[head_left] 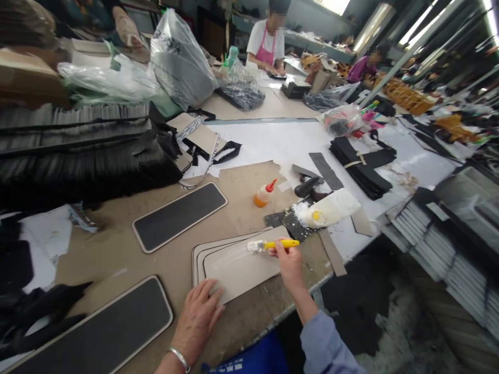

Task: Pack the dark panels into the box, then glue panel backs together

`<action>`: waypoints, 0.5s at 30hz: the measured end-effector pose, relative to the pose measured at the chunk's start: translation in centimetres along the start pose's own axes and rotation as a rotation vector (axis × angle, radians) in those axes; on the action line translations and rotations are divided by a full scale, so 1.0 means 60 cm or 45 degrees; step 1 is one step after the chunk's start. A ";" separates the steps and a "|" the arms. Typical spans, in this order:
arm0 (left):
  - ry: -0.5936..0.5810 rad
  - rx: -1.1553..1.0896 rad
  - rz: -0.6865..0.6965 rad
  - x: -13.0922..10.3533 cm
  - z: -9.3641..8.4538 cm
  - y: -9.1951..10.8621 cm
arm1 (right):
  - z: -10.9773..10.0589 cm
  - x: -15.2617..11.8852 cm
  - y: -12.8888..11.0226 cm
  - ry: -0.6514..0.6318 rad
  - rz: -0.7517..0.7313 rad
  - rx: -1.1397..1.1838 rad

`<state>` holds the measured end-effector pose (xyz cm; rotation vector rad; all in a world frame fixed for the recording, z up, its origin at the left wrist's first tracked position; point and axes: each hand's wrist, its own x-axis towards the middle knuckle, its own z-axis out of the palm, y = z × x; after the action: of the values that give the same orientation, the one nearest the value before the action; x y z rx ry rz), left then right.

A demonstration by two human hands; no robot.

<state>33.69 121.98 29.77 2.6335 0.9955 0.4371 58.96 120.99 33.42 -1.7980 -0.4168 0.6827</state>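
Observation:
My right hand [289,259] grips a yellow-handled glue brush [281,244], its bristles coated in white paste. The bristles rest on the top beige rounded panel [241,270], where a thin wet streak shows. Beneath it lie more panels of the same shape, fanned toward the left. My left hand [202,314] lies with fingers spread on the near left edge of the stack. Just beyond the brush, a white plastic container [336,206] lies tilted on a dark board smeared with white paste. A small bottle with a red nozzle and orange liquid [264,195] stands behind the panels.
Two dark panels with pale borders lie on the left, one farther [179,217] and one nearer [113,332]. A tall stack of black pieces [86,156] fills the left back. Tied black straps [362,166] lie at right. A co-worker [268,41] works across the table.

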 end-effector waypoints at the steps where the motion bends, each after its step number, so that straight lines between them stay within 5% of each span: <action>1: 0.011 0.005 0.004 0.000 0.001 -0.001 | -0.021 0.013 0.000 0.059 -0.036 -0.046; 8: 0.049 0.012 0.006 -0.003 0.004 0.001 | -0.121 0.035 -0.022 0.219 -0.403 -0.558; 11: 0.094 -0.005 0.046 -0.002 0.005 0.000 | -0.123 0.003 -0.024 0.137 -0.687 -0.860; 15: 0.150 -0.043 0.076 -0.006 0.012 -0.007 | -0.079 -0.070 -0.006 -0.003 -0.910 -1.056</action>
<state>33.47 121.91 28.92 2.6386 0.9375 0.6241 58.74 115.10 35.83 -2.1757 -1.4104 -0.0276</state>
